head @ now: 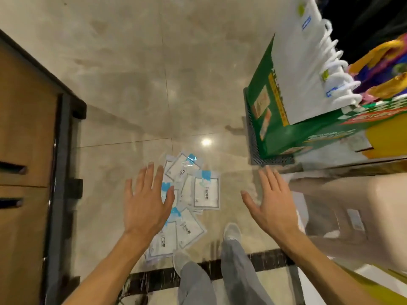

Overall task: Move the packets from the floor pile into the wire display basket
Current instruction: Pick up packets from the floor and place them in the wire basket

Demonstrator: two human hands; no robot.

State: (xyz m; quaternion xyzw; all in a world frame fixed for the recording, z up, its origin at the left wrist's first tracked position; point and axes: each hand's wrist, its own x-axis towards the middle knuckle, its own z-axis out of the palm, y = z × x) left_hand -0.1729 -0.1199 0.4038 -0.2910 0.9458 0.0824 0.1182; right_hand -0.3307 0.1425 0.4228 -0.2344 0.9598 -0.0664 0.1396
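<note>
The head view is directed down at a glossy tiled floor [132,73], where a loose pile of packets [187,201] is spread just ahead of the person's two shoes. The packets are judged to be light, thin and flexible: flat clear-plastic sleeves with a white printed card inside and a blue patch at the top. The film is likely to be slippery, both against the polished floor and against neighbouring packets, so a stack may be expected to slide apart if it is squeezed loosely. Nothing fragile is suggested. A hold is best taken at an exposed edge or corner, with a finger slid under to lift it from the floor, or several may be raked together and pinched as a bundle across the middle.

About seven packets can be counted, though overlaps and the left hand [146,201] hide parts of the pile, so the number cannot be given exactly. One pile is seen, two hands, and one dark wire display basket [253,133] standing to the right, of which only the mesh wall and base are seen below a green carton [277,128].

The left grip is spread wide above the pile, fingers straight, holding nothing. The right hand [271,203] is likewise spread flat and empty, beside the pile.
</note>
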